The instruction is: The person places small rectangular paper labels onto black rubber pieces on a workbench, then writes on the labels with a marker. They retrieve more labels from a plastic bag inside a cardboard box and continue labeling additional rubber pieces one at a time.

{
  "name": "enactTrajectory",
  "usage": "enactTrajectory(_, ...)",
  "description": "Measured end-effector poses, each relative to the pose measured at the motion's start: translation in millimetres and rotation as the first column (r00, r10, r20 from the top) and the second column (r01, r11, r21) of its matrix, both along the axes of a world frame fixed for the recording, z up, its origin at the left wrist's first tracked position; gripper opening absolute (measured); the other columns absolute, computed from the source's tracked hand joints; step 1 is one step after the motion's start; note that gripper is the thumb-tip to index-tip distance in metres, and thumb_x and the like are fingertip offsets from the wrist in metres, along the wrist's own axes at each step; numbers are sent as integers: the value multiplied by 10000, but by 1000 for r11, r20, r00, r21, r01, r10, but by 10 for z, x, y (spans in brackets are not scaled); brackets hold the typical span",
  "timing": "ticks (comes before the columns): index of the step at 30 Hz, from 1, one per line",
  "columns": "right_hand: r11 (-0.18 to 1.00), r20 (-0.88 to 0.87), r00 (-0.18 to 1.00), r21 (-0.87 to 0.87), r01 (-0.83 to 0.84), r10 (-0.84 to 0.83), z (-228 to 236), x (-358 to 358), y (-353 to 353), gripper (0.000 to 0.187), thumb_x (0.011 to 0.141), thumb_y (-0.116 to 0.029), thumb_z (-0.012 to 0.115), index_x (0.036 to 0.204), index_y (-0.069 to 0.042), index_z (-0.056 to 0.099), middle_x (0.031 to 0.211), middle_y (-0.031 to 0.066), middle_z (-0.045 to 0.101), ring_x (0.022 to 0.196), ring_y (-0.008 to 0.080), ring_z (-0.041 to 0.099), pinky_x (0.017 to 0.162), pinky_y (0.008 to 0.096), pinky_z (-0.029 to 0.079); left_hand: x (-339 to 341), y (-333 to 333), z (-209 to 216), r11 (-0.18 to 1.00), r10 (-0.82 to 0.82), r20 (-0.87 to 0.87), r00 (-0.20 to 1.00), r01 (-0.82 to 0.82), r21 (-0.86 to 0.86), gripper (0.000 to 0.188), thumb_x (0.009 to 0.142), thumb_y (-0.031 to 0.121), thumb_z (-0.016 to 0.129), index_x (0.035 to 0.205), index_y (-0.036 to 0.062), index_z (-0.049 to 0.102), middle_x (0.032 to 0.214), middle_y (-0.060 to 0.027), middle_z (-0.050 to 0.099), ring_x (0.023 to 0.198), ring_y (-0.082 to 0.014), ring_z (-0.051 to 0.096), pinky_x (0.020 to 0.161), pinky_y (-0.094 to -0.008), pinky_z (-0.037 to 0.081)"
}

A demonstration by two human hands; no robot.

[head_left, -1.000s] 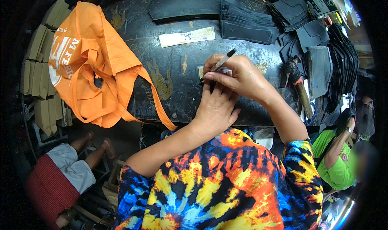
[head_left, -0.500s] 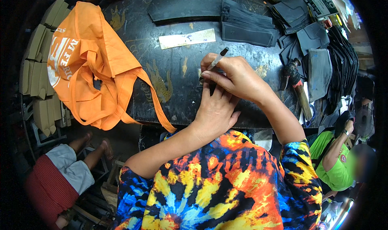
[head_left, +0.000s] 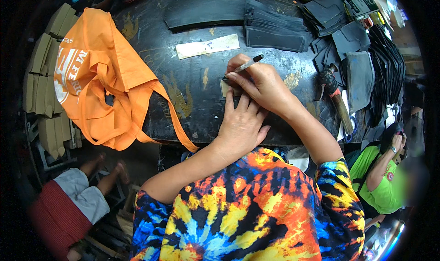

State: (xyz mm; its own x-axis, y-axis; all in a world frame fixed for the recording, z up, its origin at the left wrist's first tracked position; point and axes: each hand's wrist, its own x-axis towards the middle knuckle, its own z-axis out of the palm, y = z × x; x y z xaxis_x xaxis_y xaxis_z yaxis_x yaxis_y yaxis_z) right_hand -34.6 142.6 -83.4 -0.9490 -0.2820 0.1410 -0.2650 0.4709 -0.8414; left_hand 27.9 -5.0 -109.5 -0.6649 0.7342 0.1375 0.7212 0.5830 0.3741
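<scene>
A pen with a pale barrel and a black end is pinched in my right hand, its end tilted up to the right. Its tip meets the upper part of a small brownish-grey flat piece on the dark tabletop. My left hand lies below it, palm down with fingers stretched out, the fingertips resting on the piece's lower part. My fingers hide some of the piece. Farther back lies a whitish strip with small dark marks.
An orange cloth bag fills the table's left side. Stacks of black cut sheets lie at the back, more on the right. A hammer rests right of my right arm. Two people are nearby.
The pen leans lower to the right, and its tip has moved to the piece's upper edge. More of the small piece shows above my left fingertips. The view has shifted slightly.
</scene>
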Motion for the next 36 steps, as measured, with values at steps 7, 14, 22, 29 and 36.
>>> enactTrajectory(7,992,-224,975,121,25,3,142,109,459,128,902,-101,748,972,-25,672,957,126,715,939,353,664,835,437,531,-3,30,28,997,63,12,998,-64,37,690,898,443,724,1455,67,568,1501,-213,460,1441,-409,382,1168,-696,258)
enactTrajectory(14,999,-207,978,34,24,-17,32,212,441,141,890,1,767,1010,11,693,986,126,730,946,305,709,864,387,549,-14,25,36,999,49,4,999,-49,-14,708,894,451,727,1464,68,557,1521,-190,446,1462,-392,351,1156,-702,251)
enactTrajectory(22,985,12,986,50,164,-164,183,373,802,135,951,-51,725,1046,36,686,982,127,718,909,216,699,810,334,546,-69,48,187,993,7,-73,997,-15,-116,704,902,479,724,1462,89,551,1403,-159,537,1371,-353,450,1117,-640,341)
enactTrajectory(29,990,-167,976,-16,141,-142,11,359,709,117,913,-81,753,983,-14,687,900,143,723,823,349,713,742,393,555,-146,111,283,990,-9,-100,995,-5,-142,724,851,446,794,1441,92,567,1296,-145,577,1256,-346,514,1069,-544,417)
enactTrajectory(36,948,-110,949,90,304,-294,92,570,988,100,936,-56,717,1011,0,682,924,139,717,819,293,719,736,375,549,-232,133,362,987,-30,-61,998,20,-161,635,853,417,793,1388,117,626,1252,-117,596,1183,-315,539,992,-494,454)
